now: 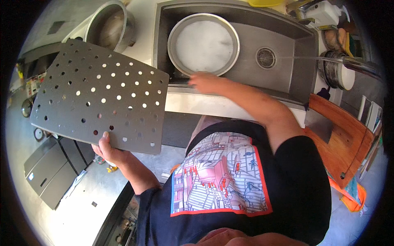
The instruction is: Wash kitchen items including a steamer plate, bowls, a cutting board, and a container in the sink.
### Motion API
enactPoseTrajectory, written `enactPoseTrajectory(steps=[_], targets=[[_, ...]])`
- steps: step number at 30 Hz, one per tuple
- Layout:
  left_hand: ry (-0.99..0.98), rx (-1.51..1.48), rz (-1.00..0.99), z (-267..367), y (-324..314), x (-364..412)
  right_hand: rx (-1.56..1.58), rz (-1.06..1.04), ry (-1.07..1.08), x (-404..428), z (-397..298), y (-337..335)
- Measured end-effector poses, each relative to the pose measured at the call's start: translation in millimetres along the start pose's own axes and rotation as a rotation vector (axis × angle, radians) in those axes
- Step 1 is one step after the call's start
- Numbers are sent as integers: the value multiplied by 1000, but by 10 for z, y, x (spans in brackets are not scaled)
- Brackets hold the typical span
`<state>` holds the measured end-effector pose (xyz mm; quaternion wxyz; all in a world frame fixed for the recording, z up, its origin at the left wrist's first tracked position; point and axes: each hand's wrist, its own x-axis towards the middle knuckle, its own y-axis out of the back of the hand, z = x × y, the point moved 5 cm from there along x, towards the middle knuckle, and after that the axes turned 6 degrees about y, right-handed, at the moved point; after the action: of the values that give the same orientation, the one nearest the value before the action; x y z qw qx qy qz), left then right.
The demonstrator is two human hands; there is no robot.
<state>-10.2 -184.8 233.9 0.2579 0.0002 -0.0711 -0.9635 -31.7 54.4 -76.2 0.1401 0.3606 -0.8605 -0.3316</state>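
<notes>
My left hand (112, 151) grips the lower edge of a grey perforated metal panel (140, 120), thumb on its face. The panel is held up at a tilt left of the sink, and light shows through many of its round holes. My right hand (207, 83) is at the near rim of a round metal basin (171, 58); motion blur hides whether the fingers touch it. White suds (204, 46) fill the basin, which stands in the left part of a dark sink (286, 77).
A drain (266, 58) lies right of the basin, with a thin water stream from the faucet (361, 65). A large metal pot (124, 33) stands behind the panel. Stacked bowls (337, 70), a white jug (323, 13) and a wooden cutting board (347, 138) are at the right.
</notes>
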Motion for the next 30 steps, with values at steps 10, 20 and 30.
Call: enactPoseTrajectory(steps=[10, 20, 30], targets=[[148, -41, -211, -271, -504, 70, -96, -365, -512, -2786, 233, 1176], [320, 18, -391, -672, -848, -43, -163, 275, -476, -1781, -263, 722], [828, -378, -764, -1555, -1540, 155, -411, 372, -733, -2598, -140, 799]])
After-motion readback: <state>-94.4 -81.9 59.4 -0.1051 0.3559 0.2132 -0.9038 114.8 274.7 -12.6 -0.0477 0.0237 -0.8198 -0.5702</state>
